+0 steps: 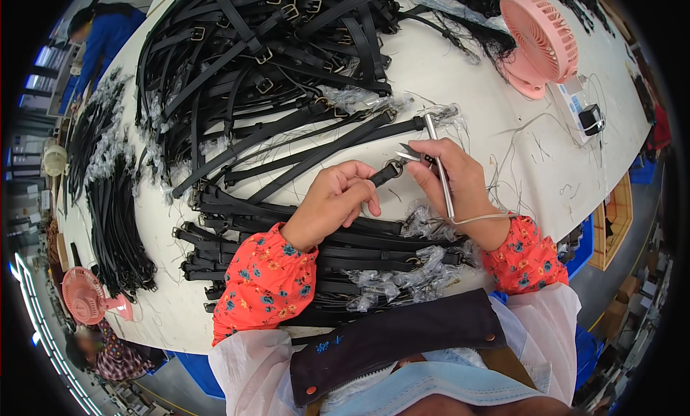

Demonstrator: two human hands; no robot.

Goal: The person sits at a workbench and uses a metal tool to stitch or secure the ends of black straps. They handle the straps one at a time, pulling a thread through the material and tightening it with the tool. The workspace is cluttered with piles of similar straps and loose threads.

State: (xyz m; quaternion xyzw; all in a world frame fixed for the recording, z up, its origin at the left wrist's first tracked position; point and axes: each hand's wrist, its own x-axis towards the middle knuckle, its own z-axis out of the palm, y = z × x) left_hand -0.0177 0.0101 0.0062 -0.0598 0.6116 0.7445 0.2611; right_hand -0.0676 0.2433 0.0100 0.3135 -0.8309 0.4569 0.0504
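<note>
My left hand (334,200) is closed on a short end of a black strap (381,176) with a metal buckle or ring (394,167), held above the white table. Just to its right, my right hand (454,182) grips small pointed snips (408,154) and an upright silver rod (431,128) with a cord from its lower end. The snips' tips are close to the strap's metal fitting. Loose black straps (309,154) lie beyond my hands, and bundled straps with clear plastic wrapping (410,279) lie beneath and nearer me. Part of the strap in my left hand is hidden by my fingers.
A large strap heap (251,49) covers the back of the white table (532,164). Pink fans (539,35) stand back right and front left, a power strip (571,111) at right, more bundles (115,229) left. A person in blue (108,42) and another person (111,355) are at left.
</note>
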